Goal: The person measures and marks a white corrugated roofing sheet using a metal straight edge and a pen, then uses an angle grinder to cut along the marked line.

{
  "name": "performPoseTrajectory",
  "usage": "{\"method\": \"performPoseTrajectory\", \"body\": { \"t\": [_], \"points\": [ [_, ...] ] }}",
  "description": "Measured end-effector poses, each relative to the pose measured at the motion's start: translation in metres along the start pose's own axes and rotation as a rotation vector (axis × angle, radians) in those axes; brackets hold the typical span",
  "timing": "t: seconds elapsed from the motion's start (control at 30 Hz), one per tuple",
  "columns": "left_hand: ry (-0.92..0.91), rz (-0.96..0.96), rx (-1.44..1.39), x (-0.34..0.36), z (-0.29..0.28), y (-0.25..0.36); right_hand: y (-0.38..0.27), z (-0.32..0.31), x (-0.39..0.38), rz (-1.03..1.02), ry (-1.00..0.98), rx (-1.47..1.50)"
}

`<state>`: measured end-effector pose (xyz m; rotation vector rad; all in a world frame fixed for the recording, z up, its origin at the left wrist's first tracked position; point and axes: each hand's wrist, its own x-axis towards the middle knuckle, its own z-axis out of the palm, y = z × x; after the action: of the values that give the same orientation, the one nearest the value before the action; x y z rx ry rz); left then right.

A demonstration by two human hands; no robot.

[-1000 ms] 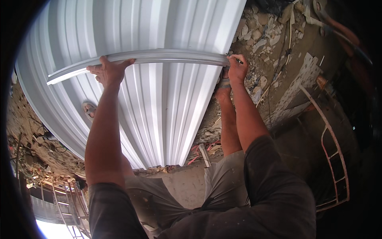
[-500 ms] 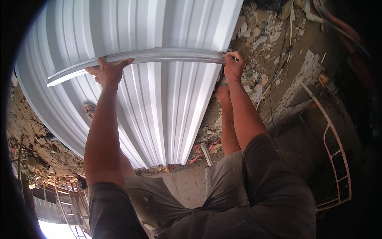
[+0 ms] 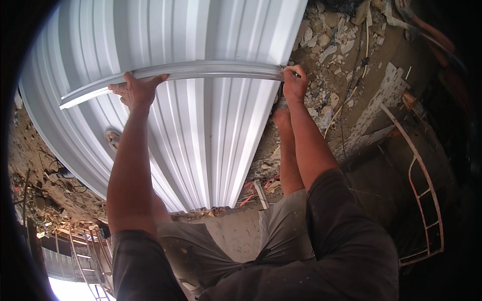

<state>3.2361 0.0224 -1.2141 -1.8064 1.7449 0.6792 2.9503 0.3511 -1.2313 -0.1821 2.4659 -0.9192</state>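
Note:
A long, light-grey metal channel (image 3: 226, 69) lies crosswise over a large white ribbed metal roofing sheet (image 3: 228, 30). My left hand (image 3: 136, 91) rests on the channel's near edge toward its left end, fingers and thumb spread wide. At the channel's right end, by the sheet's right edge, my right hand (image 3: 294, 84) is closed around a small dark pen-like marker (image 3: 297, 75). Its tip is hidden, so I cannot tell whether it touches the metal.
Broken stones and rubble (image 3: 326, 40) cover the ground right of the sheet. My sandalled left foot (image 3: 113, 138) stands on the sheet. A rusty metal frame (image 3: 427, 185) curves along the right, and more metal frames (image 3: 83, 256) stand at the lower left.

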Motion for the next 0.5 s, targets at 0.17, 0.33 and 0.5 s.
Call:
{"method": "performPoseTrajectory", "body": {
  "t": [0.17,0.33,0.5],
  "points": [
    [-0.03,-0.019,-0.025,0.0,-0.002,-0.002,-0.004,0.004,-0.002,0.036,-0.003,0.021],
    [-0.034,-0.016,-0.035,-0.002,-0.004,0.003,-0.005,-0.007,0.002,0.173,0.097,0.02],
    [-0.031,-0.004,-0.069,-0.003,-0.005,-0.005,-0.024,-0.016,0.002,0.123,0.06,-0.181]
  ]
}}
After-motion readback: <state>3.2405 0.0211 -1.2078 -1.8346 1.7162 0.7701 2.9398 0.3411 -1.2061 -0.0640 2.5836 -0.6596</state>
